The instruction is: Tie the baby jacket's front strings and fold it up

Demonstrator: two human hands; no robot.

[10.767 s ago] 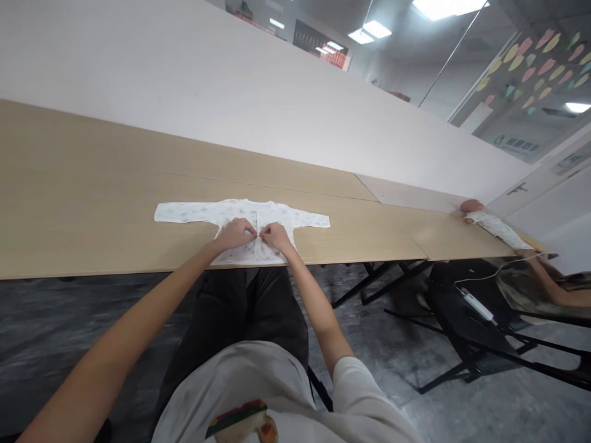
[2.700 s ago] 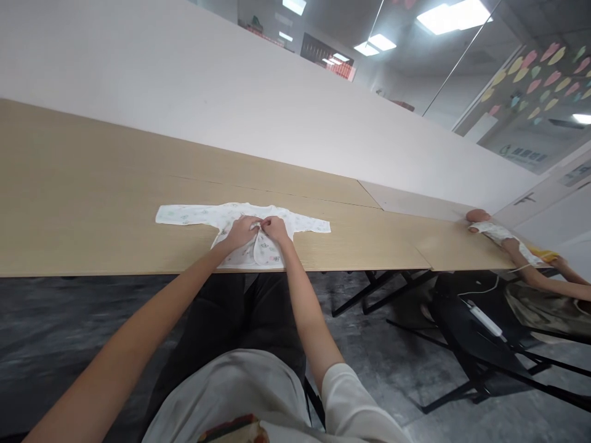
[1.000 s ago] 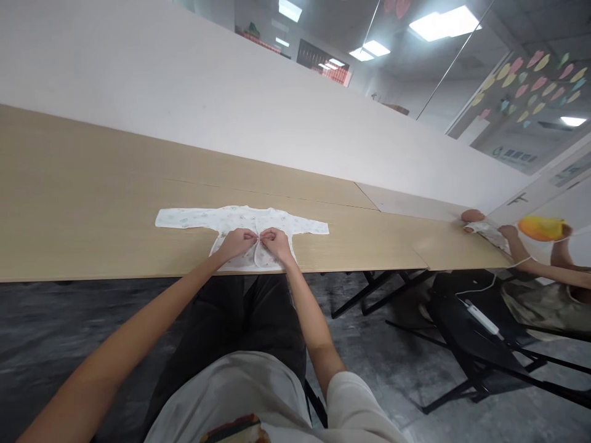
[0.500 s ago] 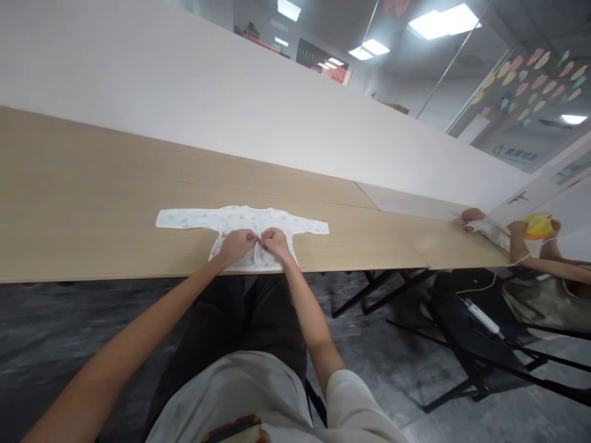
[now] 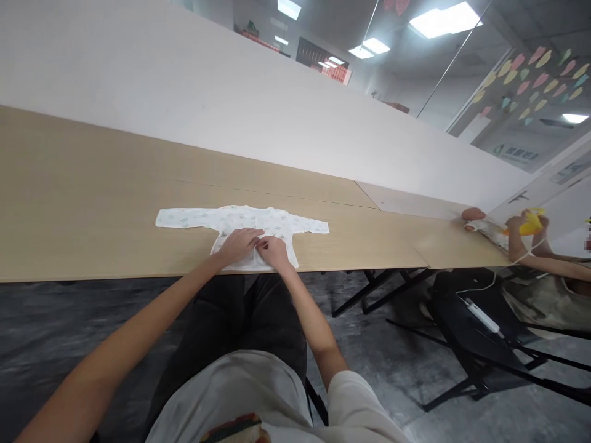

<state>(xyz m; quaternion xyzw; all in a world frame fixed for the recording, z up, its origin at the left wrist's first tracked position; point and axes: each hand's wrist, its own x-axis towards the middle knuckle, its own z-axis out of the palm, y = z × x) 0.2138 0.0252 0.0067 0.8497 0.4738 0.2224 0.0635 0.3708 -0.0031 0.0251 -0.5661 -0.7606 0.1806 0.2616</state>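
Note:
A white long-sleeved baby shirt (image 5: 277, 223) with a small scattered print lies spread on the table, its sleeves out to both sides. Over its front opening, my left hand (image 5: 240, 245) is closed on the cloth, fingers pointing right. Touching it from the right, my right hand (image 5: 273, 251) has its fingers curled in a pinch at the shirt's front edge. The exact spot between the fingertips is hidden. The shirt's hem reaches close to the table's front edge.
The long wooden table (image 5: 92, 197) runs along a white wall (image 5: 207, 104). At far right another person's hands (image 5: 519, 224) hold a yellow item (image 5: 530, 223) near a doll (image 5: 473, 214). A black folding chair (image 5: 462, 307) carries a white power strip (image 5: 484, 318).
My left fingers have stretched further right over the shirt's front. My right hand has turned and curled in, slightly lower. At far right, the other person's yellow item has moved left.

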